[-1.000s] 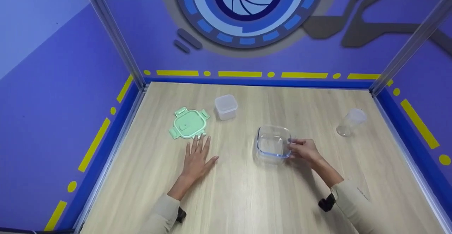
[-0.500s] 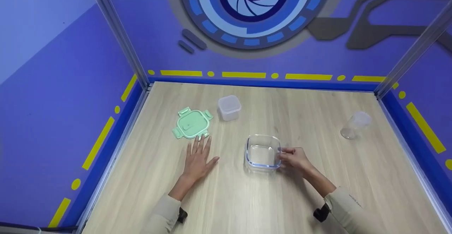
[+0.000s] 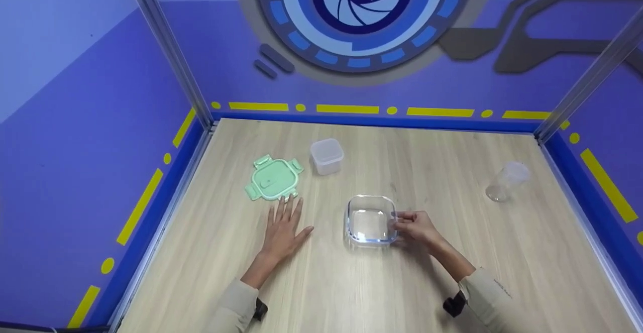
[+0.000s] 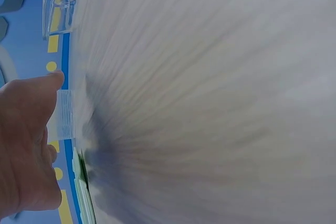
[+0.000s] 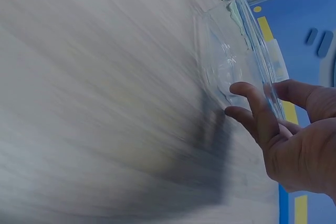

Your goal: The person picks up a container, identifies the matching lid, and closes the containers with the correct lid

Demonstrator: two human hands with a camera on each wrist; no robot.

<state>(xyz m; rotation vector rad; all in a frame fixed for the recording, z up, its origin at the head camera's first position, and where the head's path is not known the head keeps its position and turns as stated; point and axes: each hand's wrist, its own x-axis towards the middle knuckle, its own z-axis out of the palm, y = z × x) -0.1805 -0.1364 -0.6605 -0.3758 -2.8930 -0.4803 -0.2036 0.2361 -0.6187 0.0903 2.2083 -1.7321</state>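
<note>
In the head view, my right hand (image 3: pixel 418 228) grips the right wall of a square clear glass food container (image 3: pixel 370 220). The right wrist view shows the fingers curled against the side of this glass container (image 5: pixel 231 61), near its rim. Whether its base touches the table is hard to tell. My left hand (image 3: pixel 281 233) has its fingers spread and straight, palm down. Its fingertips are at the near clip of a green lid (image 3: pixel 275 178) with flap clips, which lies on the table. From the left wrist, the hand (image 4: pixel 26 145) is seen edge-on, thumb out.
A small translucent plastic tub (image 3: pixel 327 157) stands behind, right of the lid. Far right on the wooden table (image 3: pixel 427 167) is a clear cup-like vessel (image 3: pixel 507 182) with a whitish top. Blue-purple panels wall in the table's back and sides.
My right hand has brought the glass container left and nearer to me. The left hand stays by the lid. The view has shifted slightly.
</note>
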